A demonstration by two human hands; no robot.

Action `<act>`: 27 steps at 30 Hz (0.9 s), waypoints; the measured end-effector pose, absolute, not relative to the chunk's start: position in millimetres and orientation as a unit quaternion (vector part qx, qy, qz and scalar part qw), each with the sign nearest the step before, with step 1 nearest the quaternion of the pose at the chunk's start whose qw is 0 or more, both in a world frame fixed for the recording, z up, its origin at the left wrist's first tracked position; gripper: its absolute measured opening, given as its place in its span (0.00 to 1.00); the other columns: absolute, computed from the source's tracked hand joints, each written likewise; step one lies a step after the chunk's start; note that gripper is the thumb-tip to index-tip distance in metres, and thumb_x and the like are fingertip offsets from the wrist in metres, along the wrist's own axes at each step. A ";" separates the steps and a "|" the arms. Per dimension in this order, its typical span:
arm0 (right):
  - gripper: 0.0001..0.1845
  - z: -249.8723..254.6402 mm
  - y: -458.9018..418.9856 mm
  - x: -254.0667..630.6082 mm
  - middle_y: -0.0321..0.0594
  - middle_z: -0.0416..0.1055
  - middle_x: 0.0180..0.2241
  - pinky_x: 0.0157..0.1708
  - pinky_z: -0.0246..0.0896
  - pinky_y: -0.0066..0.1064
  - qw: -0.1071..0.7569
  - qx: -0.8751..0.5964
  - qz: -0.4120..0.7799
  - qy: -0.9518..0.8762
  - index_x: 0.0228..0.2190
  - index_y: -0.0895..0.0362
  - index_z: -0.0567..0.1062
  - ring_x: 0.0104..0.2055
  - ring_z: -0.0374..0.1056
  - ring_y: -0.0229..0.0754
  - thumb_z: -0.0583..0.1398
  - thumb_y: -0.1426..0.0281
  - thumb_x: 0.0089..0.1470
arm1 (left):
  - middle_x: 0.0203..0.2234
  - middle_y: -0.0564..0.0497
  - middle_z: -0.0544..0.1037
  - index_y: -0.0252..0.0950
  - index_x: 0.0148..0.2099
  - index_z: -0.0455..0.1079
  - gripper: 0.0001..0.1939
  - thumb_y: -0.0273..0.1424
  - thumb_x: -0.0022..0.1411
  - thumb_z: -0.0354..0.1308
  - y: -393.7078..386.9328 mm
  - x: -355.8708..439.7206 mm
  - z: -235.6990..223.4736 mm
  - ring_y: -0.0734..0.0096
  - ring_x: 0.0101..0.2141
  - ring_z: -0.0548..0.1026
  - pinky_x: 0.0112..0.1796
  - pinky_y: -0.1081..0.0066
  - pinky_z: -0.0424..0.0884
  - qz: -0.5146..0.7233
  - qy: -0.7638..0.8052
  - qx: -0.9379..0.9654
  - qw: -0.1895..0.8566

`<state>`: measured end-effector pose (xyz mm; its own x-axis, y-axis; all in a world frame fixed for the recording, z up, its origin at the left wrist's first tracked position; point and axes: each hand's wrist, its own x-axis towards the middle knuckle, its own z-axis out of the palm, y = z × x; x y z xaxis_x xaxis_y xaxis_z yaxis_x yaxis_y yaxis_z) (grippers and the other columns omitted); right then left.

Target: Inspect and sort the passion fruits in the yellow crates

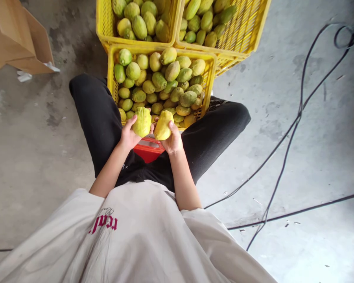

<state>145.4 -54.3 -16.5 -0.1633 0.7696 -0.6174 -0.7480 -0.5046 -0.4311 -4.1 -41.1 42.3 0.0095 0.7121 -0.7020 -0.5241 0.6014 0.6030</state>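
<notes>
My left hand (129, 135) is closed round a yellow-green lemon (142, 122) with a ridged, bumpy end. Beside it, my right hand (174, 138) grips a smoother yellow lemon (163, 126). The two fruits are held close together, a narrow gap between them, above the near edge of a yellow plastic crate (211, 84). That crate stands between my knees, full of green and yellow lemons (172, 71). Some of my fingers are hidden behind the fruits.
Two more yellow crates, a left one (101, 23) and a right one (253, 23), hold lemons behind the near crate. Something red (149, 151) shows between my legs. An open cardboard box (14, 35) lies at far left. Black cable (300, 114) loops over the concrete floor at right.
</notes>
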 end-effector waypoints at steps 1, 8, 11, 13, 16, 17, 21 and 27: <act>0.23 -15.6 -53.3 145.5 0.40 0.87 0.42 0.58 0.89 0.51 0.497 -0.416 0.761 -0.013 0.46 0.50 0.79 0.57 0.87 0.56 0.74 0.46 0.67 | 0.52 0.41 0.88 0.42 0.73 0.78 0.28 0.49 0.84 0.52 -40.8 -4.2 42.5 0.40 0.58 0.91 0.49 0.55 0.91 0.438 0.550 0.084 0.706; 0.22 -10.3 -47.9 152.1 0.42 0.88 0.41 0.55 0.90 0.52 0.518 -0.380 0.766 0.018 0.47 0.52 0.83 0.58 0.88 0.59 0.66 0.45 0.73 | 0.53 0.38 0.89 0.39 0.68 0.80 0.30 0.47 0.86 0.44 -39.2 -5.9 40.2 0.41 0.62 0.90 0.48 0.55 0.92 0.442 0.528 0.065 0.722; 0.19 -12.2 -49.0 153.5 0.42 0.89 0.43 0.57 0.90 0.51 0.520 -0.378 0.766 -0.005 0.45 0.51 0.84 0.58 0.88 0.59 0.69 0.48 0.71 | 0.54 0.40 0.89 0.40 0.67 0.80 0.29 0.45 0.87 0.41 -39.0 -7.0 36.6 0.45 0.63 0.89 0.52 0.57 0.92 0.441 0.512 0.059 0.735; 0.20 -14.8 -50.9 153.0 0.42 0.89 0.43 0.59 0.89 0.51 0.522 -0.390 0.758 -0.033 0.45 0.50 0.83 0.59 0.87 0.59 0.71 0.47 0.69 | 0.54 0.41 0.89 0.39 0.63 0.79 0.26 0.42 0.88 0.41 -39.0 -7.3 34.7 0.46 0.63 0.89 0.54 0.56 0.92 0.443 0.504 0.049 0.740; 0.22 -20.0 -54.0 151.8 0.39 0.88 0.42 0.61 0.87 0.51 0.525 -0.410 0.742 -0.073 0.46 0.47 0.82 0.62 0.86 0.59 0.73 0.44 0.66 | 0.53 0.43 0.89 0.41 0.57 0.76 0.18 0.37 0.86 0.45 -40.1 -6.7 33.0 0.47 0.62 0.90 0.57 0.54 0.91 0.451 0.505 0.036 0.735; 0.23 -21.7 -54.8 151.5 0.38 0.87 0.42 0.62 0.87 0.51 0.526 -0.415 0.738 -0.082 0.46 0.46 0.81 0.63 0.86 0.58 0.74 0.44 0.65 | 0.53 0.44 0.89 0.41 0.56 0.76 0.16 0.37 0.86 0.47 -40.5 -6.2 32.8 0.47 0.62 0.90 0.57 0.54 0.91 0.452 0.508 0.037 0.732; 0.22 -24.8 -56.0 150.6 0.37 0.86 0.44 0.61 0.86 0.50 0.526 -0.424 0.732 -0.089 0.46 0.45 0.80 0.63 0.85 0.57 0.76 0.46 0.62 | 0.53 0.43 0.88 0.41 0.63 0.78 0.18 0.38 0.85 0.50 -40.6 -3.7 35.3 0.45 0.61 0.91 0.55 0.54 0.92 0.442 0.512 0.066 0.734; 0.19 -21.5 -52.7 150.2 0.43 0.87 0.44 0.61 0.87 0.51 0.523 -0.409 0.746 -0.045 0.45 0.49 0.81 0.61 0.85 0.59 0.69 0.48 0.64 | 0.51 0.39 0.89 0.36 0.72 0.77 0.29 0.38 0.84 0.42 -37.8 -3.6 42.5 0.44 0.62 0.90 0.55 0.53 0.92 0.453 0.493 0.032 0.742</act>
